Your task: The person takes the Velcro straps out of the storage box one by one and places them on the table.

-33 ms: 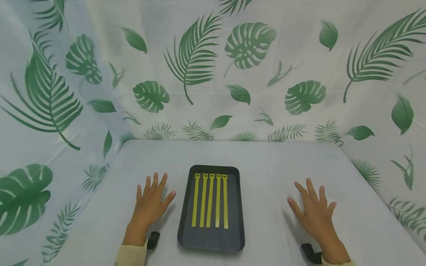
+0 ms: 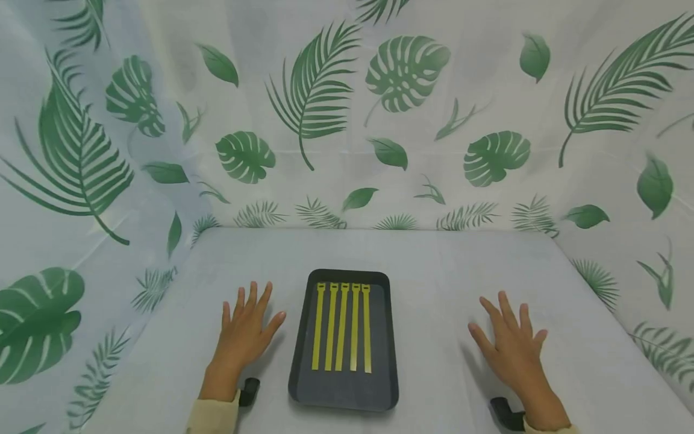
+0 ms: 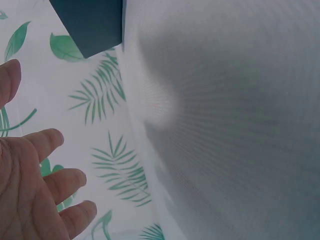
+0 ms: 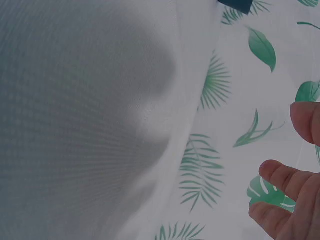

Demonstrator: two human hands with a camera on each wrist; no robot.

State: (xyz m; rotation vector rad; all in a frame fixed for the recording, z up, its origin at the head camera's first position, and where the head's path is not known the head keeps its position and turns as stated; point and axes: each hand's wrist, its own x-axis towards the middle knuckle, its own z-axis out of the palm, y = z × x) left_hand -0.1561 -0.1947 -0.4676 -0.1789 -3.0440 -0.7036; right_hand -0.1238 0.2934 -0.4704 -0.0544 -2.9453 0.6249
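Observation:
Several yellow cable straps (image 2: pixel 342 328), each with a wider slotted head at the far end, lie side by side lengthwise in a dark grey tray (image 2: pixel 347 392). To the tray's left, my left hand (image 2: pixel 244 334) is held palm down over the table with fingers spread, holding nothing. My right hand (image 2: pixel 509 346) hovers in the same way farther off on the right, also with nothing in it. The left wrist view has the left fingers (image 3: pixel 67 185) stretched out, and the tray's dark side (image 3: pixel 95 22) at the top. Extended right fingers (image 4: pixel 280 177) show in the right wrist view.
A white cloth covers the table (image 2: pixel 428 265). White sheets printed with green leaves (image 2: pixel 406 150) stand as walls at the back and both sides. Black wrist devices (image 2: pixel 249 392) sit at both wrists, by pale yellow sleeves (image 2: pixel 214 416).

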